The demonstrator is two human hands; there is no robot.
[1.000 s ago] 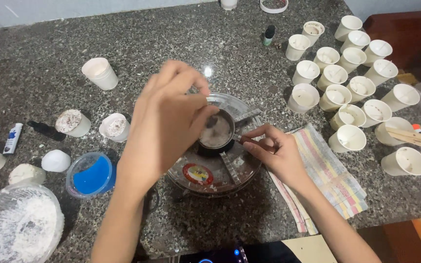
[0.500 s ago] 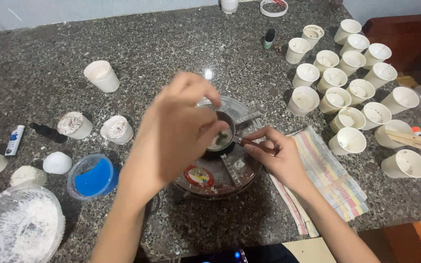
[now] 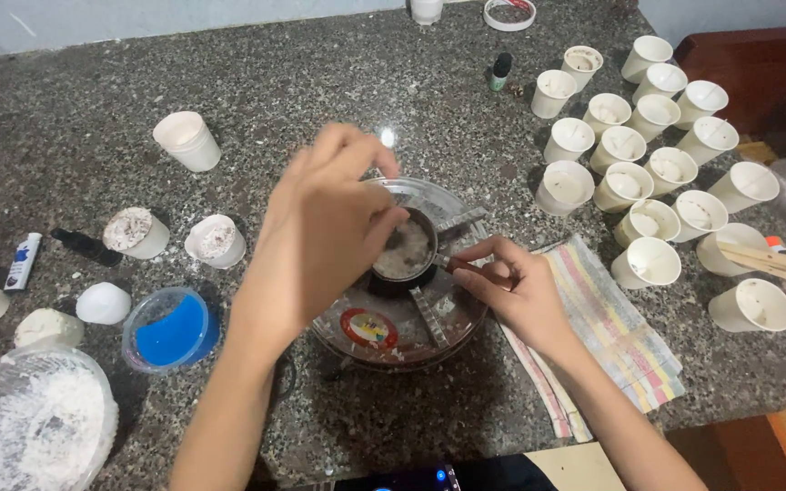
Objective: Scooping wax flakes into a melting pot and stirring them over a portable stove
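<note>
- Here, the left hand (image 3: 325,232) hovered over a small dark pot (image 3: 404,256), its fingers bunched together above the rim; whether they pinched something could not be told, since the hand hid its own fingertips.
- The pot held a pale greyish mass and sat in the middle of a round burner (image 3: 393,318) with metal support arms, standing on the speckled stone counter (image 3: 320,73).
- The right hand (image 3: 511,291) was closed on the pot handle (image 3: 461,265), thumb and fingers pinched around it just right of the pot.
- A striped cloth (image 3: 620,336) lay under and beside the right hand, touching the burner's right edge.
- To the right stood a cluster of white paper cups (image 3: 652,173), close together, most with pale filling inside.
- Wooden sticks (image 3: 770,259) rested across one cup at the far right.
- Left of the burner sat a blue tub (image 3: 172,329), and beyond it two cups with crumbly tops (image 3: 175,236).
- A clear bowl of white flakes (image 3: 34,423) stood at the lower left corner, near a white lump (image 3: 102,303).
- A single white cup (image 3: 186,139) stood apart at the upper left.
- A lighter (image 3: 23,261) and a small dark bottle (image 3: 84,245) lay near the left edge.
- A green-topped bottle (image 3: 500,71) stood just left of the cup cluster's far end.
</note>
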